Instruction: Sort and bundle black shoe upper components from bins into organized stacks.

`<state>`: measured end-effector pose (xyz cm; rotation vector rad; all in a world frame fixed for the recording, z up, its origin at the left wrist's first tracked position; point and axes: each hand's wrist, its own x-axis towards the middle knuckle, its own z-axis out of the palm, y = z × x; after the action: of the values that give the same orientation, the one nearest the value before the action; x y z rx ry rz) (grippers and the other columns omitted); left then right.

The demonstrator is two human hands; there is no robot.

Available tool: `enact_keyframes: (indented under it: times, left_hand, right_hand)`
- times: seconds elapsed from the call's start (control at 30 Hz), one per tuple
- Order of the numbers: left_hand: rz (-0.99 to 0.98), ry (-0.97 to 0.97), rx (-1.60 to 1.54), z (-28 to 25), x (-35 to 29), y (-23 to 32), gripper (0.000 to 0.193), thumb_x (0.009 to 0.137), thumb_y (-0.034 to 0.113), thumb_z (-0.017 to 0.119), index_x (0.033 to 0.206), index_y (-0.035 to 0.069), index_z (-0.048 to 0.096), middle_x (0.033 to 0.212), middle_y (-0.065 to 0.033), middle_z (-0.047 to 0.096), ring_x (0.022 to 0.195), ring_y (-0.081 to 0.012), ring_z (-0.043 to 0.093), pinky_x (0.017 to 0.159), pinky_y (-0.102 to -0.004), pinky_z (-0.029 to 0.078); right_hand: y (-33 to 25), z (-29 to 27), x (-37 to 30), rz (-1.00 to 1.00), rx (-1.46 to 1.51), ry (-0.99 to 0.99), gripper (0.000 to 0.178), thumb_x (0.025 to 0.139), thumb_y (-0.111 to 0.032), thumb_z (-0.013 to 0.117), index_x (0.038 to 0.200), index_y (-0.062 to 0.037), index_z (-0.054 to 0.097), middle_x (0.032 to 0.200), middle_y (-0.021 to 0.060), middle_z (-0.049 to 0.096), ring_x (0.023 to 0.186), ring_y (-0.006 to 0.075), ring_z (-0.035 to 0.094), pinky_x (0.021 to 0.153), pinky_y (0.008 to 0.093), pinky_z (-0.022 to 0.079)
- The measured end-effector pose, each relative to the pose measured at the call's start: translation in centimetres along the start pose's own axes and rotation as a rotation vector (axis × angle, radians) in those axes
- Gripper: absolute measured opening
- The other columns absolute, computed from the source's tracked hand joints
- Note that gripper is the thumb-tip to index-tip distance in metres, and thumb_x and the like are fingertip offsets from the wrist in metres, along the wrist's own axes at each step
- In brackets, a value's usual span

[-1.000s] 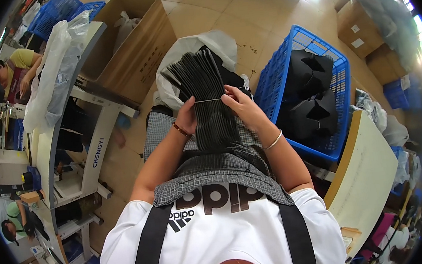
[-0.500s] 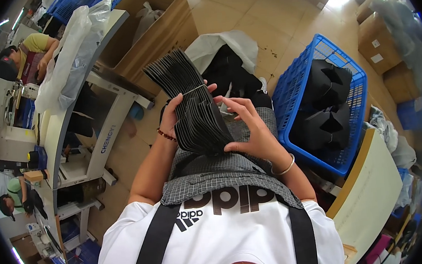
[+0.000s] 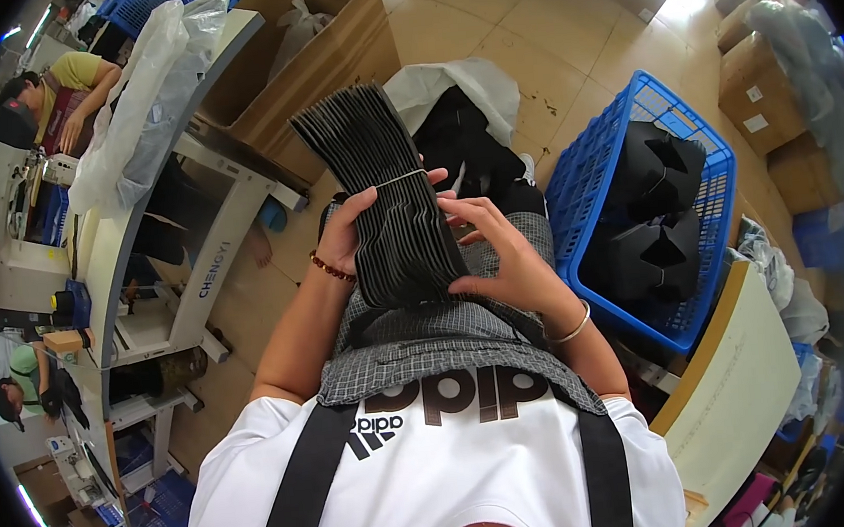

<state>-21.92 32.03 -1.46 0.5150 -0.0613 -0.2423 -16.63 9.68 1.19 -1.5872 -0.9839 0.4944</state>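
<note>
A thick bundle of thin black curved pieces (image 3: 394, 231), bound round the middle by a light band (image 3: 400, 177), is held above my lap. My left hand (image 3: 347, 228) grips it from the left side, thumb on top near the band and fingertips showing beyond the far edge. On the other side, my right hand (image 3: 502, 256) has its fingers bent and spread, with the thumb touching the bundle's lower right corner. Whether its fingertips press on the bundle's side is hard to see. The layered edges of the pieces face upward.
At my right stands a blue plastic basket (image 3: 567, 201) with banded black bundles (image 3: 652, 253). A white bag (image 3: 497, 91) of black pieces lies ahead on the floor. Left of it are an open cardboard box (image 3: 345, 69) and sewing tables (image 3: 127, 219), where other people (image 3: 75, 88) sit.
The bundle has turned slightly, so its layered edges face up more squarely. Both hands keep nearly the same places on it.
</note>
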Motion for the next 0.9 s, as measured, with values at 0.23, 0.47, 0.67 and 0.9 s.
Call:
enact_keyframes:
  times: [0.23, 0.47, 0.67, 0.9]
  left_hand:
    - [-0.025, 0.085, 0.138, 0.0, 0.1, 0.2, 0.078, 0.086, 0.032, 0.058, 0.148, 0.001, 0.022, 0.148, -0.0235, 0.033, 0.133, -0.0362, 0.041, 0.109, -0.048, 0.038]
    - [-0.018, 0.107, 0.123, 0.0, 0.0, 0.2, 0.077, 0.086, 0.029, 0.058, 0.148, 0.001, 0.023, 0.147, -0.0231, 0.034, 0.131, -0.035, 0.043, 0.108, -0.0468, 0.04]
    - [-0.034, 0.095, 0.081, -0.8, -0.4, 0.7, 0.073, 0.088, 0.026, 0.055, 0.147, 0.0, 0.024, 0.146, -0.0228, 0.036, 0.13, -0.035, 0.044, 0.104, -0.0504, 0.043]
    - [0.004, 0.137, 0.11, -1.2, -0.4, 0.5, 0.069, 0.089, 0.024, 0.055, 0.147, -0.001, 0.026, 0.144, -0.0228, 0.038, 0.13, -0.0362, 0.044, 0.102, -0.0517, 0.045]
  right_hand:
    - [0.6, -0.4, 0.0, 0.012, 0.101, -0.012, 0.088, 0.066, -0.012, 0.083, 0.143, -0.0095, 0.041, 0.135, 0.0069, 0.048, 0.114, 0.0209, 0.053, 0.093, 0.0356, 0.047]
    - [0.7, -0.2, 0.0, -0.041, 0.174, 0.04, 0.077, 0.072, -0.007, 0.078, 0.141, -0.0091, 0.043, 0.137, 0.011, 0.049, 0.113, 0.0227, 0.056, 0.091, 0.0354, 0.049]
    - [1.0, -0.5, -0.1, -0.167, -0.005, 0.165, 0.042, 0.076, 0.0, 0.07, 0.116, -0.0067, 0.059, 0.134, 0.0171, 0.053, 0.109, 0.03, 0.063, 0.084, 0.0364, 0.053]
    - [0.5, 0.6, 0.5, -0.203, -0.221, 0.298, 0.026, 0.073, -0.007, 0.076, 0.091, -0.0054, 0.059, 0.123, 0.0168, 0.06, 0.103, 0.0338, 0.064, 0.083, 0.0358, 0.053]
